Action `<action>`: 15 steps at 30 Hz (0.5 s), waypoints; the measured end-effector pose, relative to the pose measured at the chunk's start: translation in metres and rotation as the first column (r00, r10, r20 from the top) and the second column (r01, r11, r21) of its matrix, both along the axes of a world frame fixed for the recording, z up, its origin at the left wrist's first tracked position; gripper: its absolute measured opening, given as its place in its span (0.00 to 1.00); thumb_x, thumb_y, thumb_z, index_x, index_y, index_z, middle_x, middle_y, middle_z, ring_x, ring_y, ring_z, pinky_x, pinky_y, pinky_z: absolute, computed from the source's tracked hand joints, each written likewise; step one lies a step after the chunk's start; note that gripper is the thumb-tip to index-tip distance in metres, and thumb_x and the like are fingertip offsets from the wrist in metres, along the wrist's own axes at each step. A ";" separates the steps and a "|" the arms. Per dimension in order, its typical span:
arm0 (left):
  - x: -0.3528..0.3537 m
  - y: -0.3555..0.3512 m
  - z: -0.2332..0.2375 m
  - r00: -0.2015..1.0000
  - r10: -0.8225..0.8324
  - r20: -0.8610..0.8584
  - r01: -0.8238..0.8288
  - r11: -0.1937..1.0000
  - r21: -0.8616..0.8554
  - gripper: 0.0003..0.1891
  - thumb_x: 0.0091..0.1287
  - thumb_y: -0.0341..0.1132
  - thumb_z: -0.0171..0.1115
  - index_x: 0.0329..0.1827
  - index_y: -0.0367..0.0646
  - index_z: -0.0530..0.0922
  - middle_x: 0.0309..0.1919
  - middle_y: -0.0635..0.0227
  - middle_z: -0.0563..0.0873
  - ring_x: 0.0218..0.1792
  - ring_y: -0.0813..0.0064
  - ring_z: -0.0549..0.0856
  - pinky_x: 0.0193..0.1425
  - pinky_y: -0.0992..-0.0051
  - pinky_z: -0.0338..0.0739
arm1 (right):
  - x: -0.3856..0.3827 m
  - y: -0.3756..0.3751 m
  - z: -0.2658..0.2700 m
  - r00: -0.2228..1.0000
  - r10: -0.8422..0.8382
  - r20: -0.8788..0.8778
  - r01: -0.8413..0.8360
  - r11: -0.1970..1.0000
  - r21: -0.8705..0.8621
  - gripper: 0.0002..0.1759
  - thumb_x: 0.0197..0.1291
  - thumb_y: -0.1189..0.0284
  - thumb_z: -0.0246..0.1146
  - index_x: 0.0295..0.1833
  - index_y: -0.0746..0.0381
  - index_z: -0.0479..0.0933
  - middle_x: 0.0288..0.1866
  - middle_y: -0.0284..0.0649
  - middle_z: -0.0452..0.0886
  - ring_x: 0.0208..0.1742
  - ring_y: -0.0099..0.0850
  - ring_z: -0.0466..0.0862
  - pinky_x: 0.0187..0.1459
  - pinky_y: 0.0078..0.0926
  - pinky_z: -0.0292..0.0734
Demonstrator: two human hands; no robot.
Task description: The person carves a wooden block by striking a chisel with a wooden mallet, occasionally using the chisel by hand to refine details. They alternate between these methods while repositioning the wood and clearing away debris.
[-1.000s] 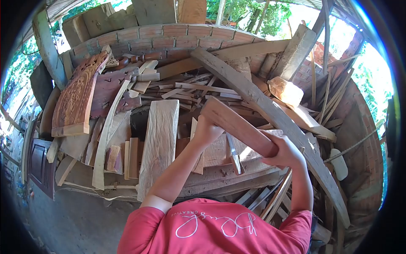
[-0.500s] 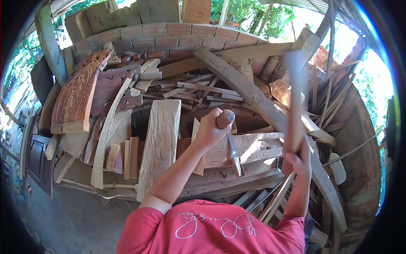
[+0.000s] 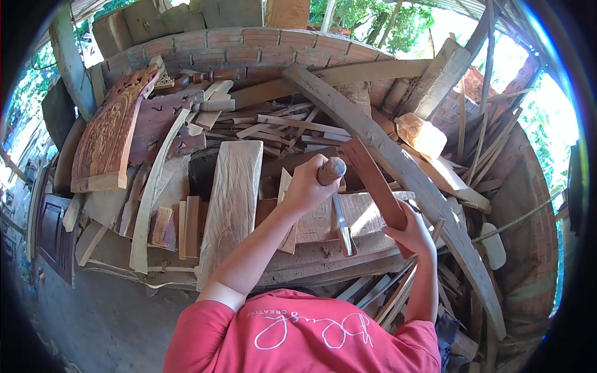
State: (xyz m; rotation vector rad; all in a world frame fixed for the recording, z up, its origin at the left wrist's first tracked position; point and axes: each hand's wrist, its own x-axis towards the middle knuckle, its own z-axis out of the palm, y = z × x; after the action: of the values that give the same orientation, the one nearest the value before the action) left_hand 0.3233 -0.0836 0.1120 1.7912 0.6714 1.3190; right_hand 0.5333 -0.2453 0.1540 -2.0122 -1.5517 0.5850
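My left hand (image 3: pixel 306 186) is wrapped round the wooden handle (image 3: pixel 331 170) of a chisel, whose metal blade (image 3: pixel 342 225) points down at the edge of a thick pale wood block (image 3: pixel 311 222). In my right hand (image 3: pixel 411 231) is a long flat reddish-brown wooden bar (image 3: pixel 376 184), gripped near its lower end. The bar's upper end is beside the chisel handle; whether they touch I cannot tell. Small dark chips lie near the blade tip.
Left of my hands a wide pale board (image 3: pixel 233 199) lies across the bench. A carved panel (image 3: pixel 115 133) leans farther left. Behind are heaped wood strips (image 3: pixel 273 132) and a brick wall (image 3: pixel 261 46). A long thick beam (image 3: pixel 398 158) slants down at the right.
The wooden bar in my right hand has swung from upright down to the left, toward the chisel handle. My left hand has stayed nearly in place.
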 end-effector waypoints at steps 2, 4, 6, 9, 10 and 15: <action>0.000 0.000 0.000 0.999 0.000 -0.035 0.001 1.000 0.015 0.11 0.49 0.32 0.68 0.29 0.39 0.73 0.20 0.64 0.77 0.22 0.79 0.73 0.28 0.76 0.70 | 0.017 0.008 -0.035 0.991 -0.088 0.099 0.090 0.996 -0.009 0.43 0.37 0.61 0.71 0.61 0.62 0.65 0.46 0.48 0.79 0.46 0.41 0.81 0.48 0.33 0.73; -0.002 0.001 -0.002 1.000 0.003 -0.029 -0.002 1.000 0.019 0.12 0.50 0.32 0.68 0.29 0.39 0.73 0.20 0.64 0.77 0.22 0.79 0.73 0.28 0.76 0.70 | 0.024 0.016 -0.066 0.963 -0.140 0.228 0.150 0.988 -0.025 0.42 0.37 0.59 0.71 0.61 0.62 0.65 0.45 0.49 0.79 0.46 0.43 0.80 0.47 0.35 0.74; -0.004 0.003 -0.002 1.000 0.010 -0.021 -0.009 1.000 0.029 0.12 0.50 0.32 0.68 0.29 0.39 0.73 0.20 0.64 0.77 0.22 0.79 0.73 0.28 0.76 0.70 | 0.034 0.023 -0.104 0.900 -0.234 0.369 0.258 0.966 -0.018 0.39 0.39 0.54 0.69 0.56 0.62 0.67 0.42 0.49 0.80 0.44 0.47 0.80 0.45 0.39 0.74; -0.013 0.006 -0.002 0.999 0.034 -0.029 -0.034 0.999 0.012 0.12 0.51 0.34 0.69 0.28 0.40 0.73 0.21 0.67 0.78 0.23 0.81 0.74 0.29 0.77 0.70 | 0.042 0.031 -0.147 0.862 -0.336 0.380 0.397 0.913 -0.093 0.35 0.39 0.52 0.69 0.50 0.62 0.69 0.38 0.47 0.80 0.41 0.45 0.80 0.43 0.39 0.74; -0.016 0.007 -0.003 0.998 0.062 -0.003 -0.062 0.998 -0.007 0.12 0.51 0.33 0.68 0.30 0.39 0.74 0.22 0.64 0.79 0.24 0.78 0.77 0.30 0.77 0.72 | 0.041 0.032 -0.157 0.865 -0.334 0.373 0.395 0.913 -0.100 0.35 0.39 0.52 0.69 0.50 0.62 0.69 0.38 0.47 0.80 0.41 0.45 0.80 0.43 0.39 0.74; -0.026 0.021 -0.015 0.972 0.203 0.117 -0.199 0.979 -0.041 0.12 0.52 0.35 0.68 0.33 0.39 0.75 0.25 0.68 0.81 0.25 0.79 0.78 0.33 0.78 0.73 | 0.037 0.035 -0.179 0.674 -0.388 0.629 0.402 0.906 0.129 0.34 0.49 0.48 0.61 0.56 0.61 0.68 0.57 0.46 0.71 0.55 0.41 0.73 0.49 0.45 0.69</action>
State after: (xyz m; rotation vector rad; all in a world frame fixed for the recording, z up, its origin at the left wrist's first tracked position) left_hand 0.2971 -0.0630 0.0972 1.6383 0.8175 1.5308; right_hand 0.5699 -0.2107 -0.0248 -2.6294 -1.3484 -0.3198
